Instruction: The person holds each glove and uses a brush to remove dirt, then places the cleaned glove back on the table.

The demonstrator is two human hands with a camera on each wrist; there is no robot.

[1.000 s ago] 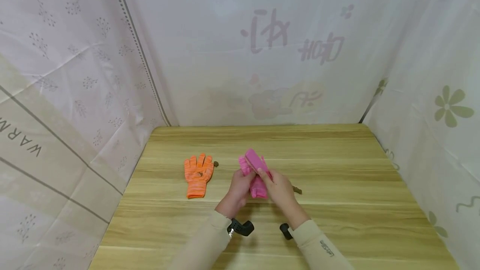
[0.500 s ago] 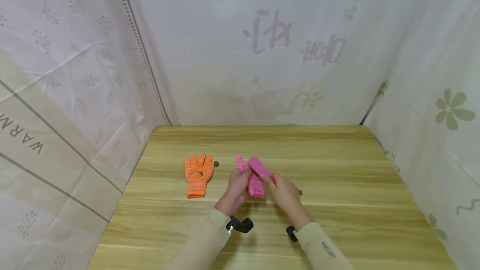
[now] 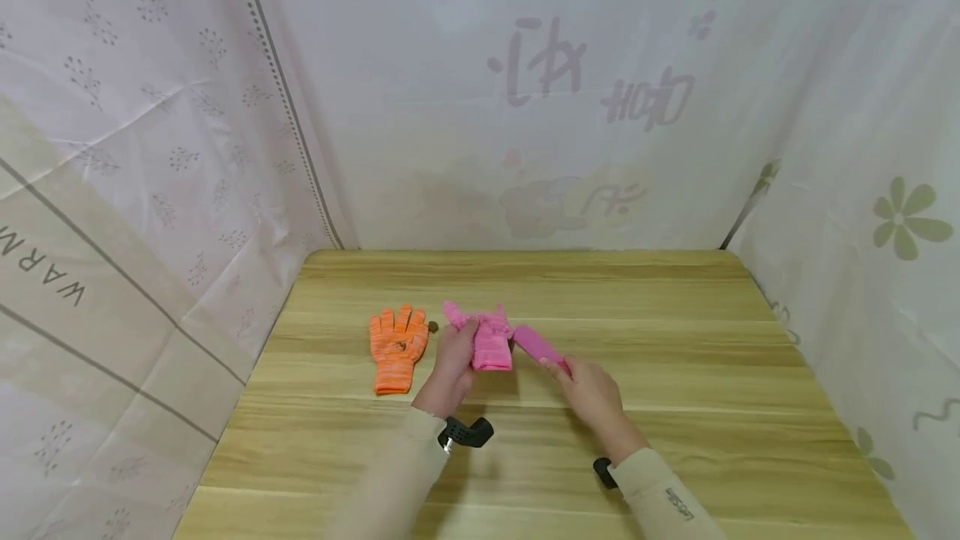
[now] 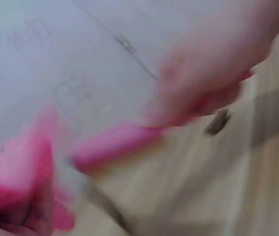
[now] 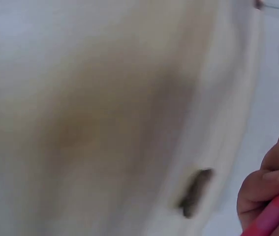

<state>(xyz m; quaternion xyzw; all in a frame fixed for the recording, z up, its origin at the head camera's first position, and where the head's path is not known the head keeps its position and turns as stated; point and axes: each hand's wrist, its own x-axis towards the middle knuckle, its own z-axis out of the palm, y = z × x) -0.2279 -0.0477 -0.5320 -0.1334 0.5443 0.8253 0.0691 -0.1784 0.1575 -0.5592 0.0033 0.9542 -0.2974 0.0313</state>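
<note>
My left hand (image 3: 452,359) grips a pink knitted glove (image 3: 492,348), holding it over the table with its cuff toward me. In the left wrist view, the glove (image 4: 23,164) bunches above the fingers, blurred. My right hand (image 3: 594,394) holds a pink brush (image 3: 538,346) by its handle, its head slanting up toward the glove's right side. A pale strip shows along the brush's underside (image 4: 129,156) in the left wrist view. An orange knitted glove (image 3: 397,350) lies flat left of my left hand, fingers pointing away, with a dark squiggle on its back.
A small brown lump (image 3: 432,327) sits beside the orange glove's fingers. Another brown piece (image 4: 218,123) lies on the table near my right hand. Patterned curtains (image 3: 480,98) stand behind and along both sides of the wooden table (image 3: 675,307).
My left hand has moved left with the pink glove, which has turned its cuff more toward me. My right hand has drawn the brush right and down, off the glove.
</note>
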